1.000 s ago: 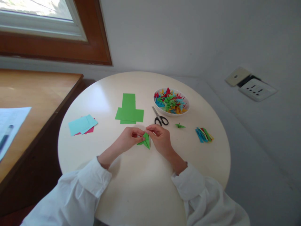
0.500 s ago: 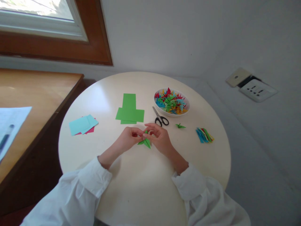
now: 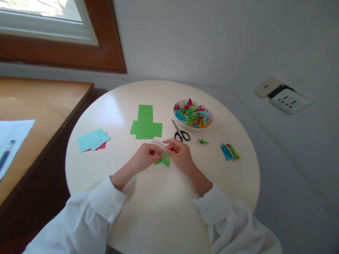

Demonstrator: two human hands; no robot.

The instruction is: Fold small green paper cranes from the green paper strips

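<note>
A partly folded green origami paper (image 3: 165, 160), with pointed flaps hanging toward me, is held above the middle of the round white table (image 3: 159, 211). My left hand (image 3: 145, 155) is closed in a pinch on its left side. My right hand (image 3: 180, 153) pinches its upper part, thumb and fingertips close to those of the left. The fingers hide the top of the fold. Just beyond the right hand lie scissors (image 3: 181, 133) with black handles. A small finished green paper crane (image 3: 203, 141) rests to the right of them.
Flat green paper sheets (image 3: 145, 121) lie behind my hands. Light blue sheets (image 3: 92, 139) over red ones are at the left. A white bowl (image 3: 192, 128) of colourful paper cranes stands at the back right, and a bundle of coloured strips (image 3: 230, 152) near the right edge.
My right thumb and fingers have shifted slightly at the top of the green paper, whose upper point is now more covered. Everything else on the table stays put.
</note>
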